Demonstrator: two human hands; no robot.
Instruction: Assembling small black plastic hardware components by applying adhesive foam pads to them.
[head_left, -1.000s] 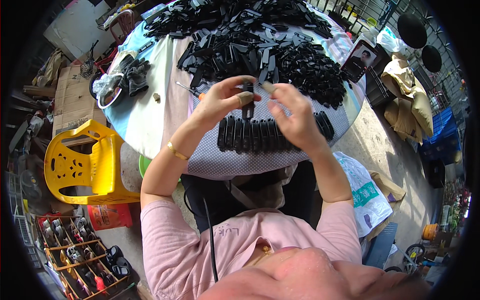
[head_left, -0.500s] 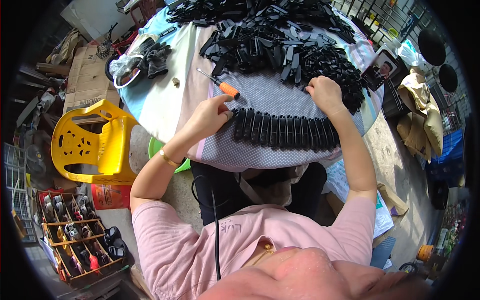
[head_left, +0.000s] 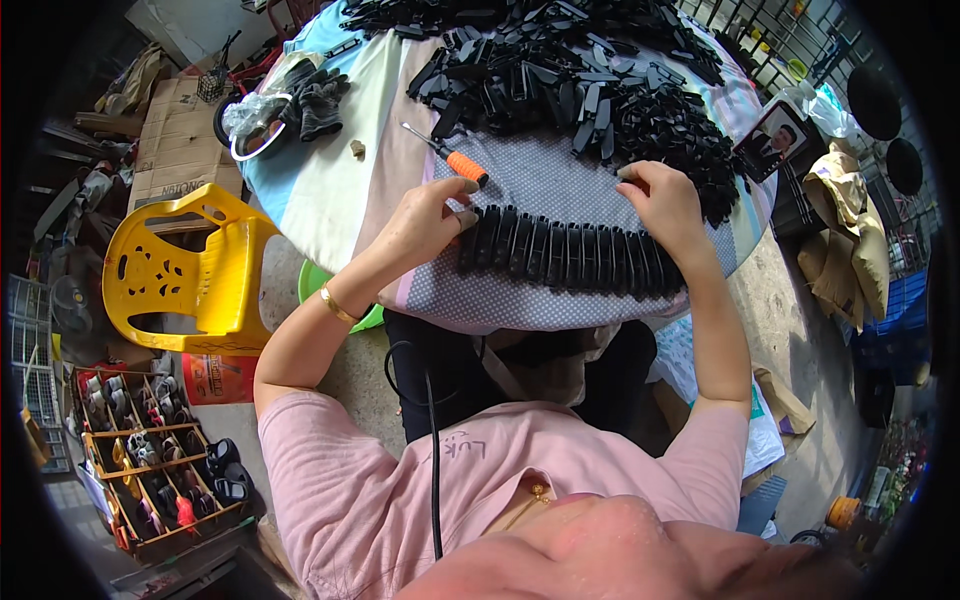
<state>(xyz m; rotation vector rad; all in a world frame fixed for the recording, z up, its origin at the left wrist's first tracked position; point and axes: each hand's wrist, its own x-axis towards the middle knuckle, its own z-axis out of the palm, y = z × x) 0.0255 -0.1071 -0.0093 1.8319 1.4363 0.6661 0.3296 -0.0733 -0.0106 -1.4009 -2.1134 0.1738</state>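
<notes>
Your right hand (head_left: pixel 668 205) covers the far end of the row of black parts (head_left: pixel 565 255), so you cannot count them there, and its fingertips are tucked out of sight. Your left hand (head_left: pixel 425 220) hides whatever its grip meets at the row's near end. The pile of black pieces (head_left: pixel 570 70) runs off the top edge. Your lap blocks the desk (head_left: pixel 320 190) underside.

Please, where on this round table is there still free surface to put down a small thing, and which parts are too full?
Free: the pale cloth between the orange-handled screwdriver, the grey gloves and the near-left table edge. A narrower dotted strip lies between the row of black plastic clips and the big heap of black parts. Crowded: the far half under that heap, and beside both hands.
</notes>
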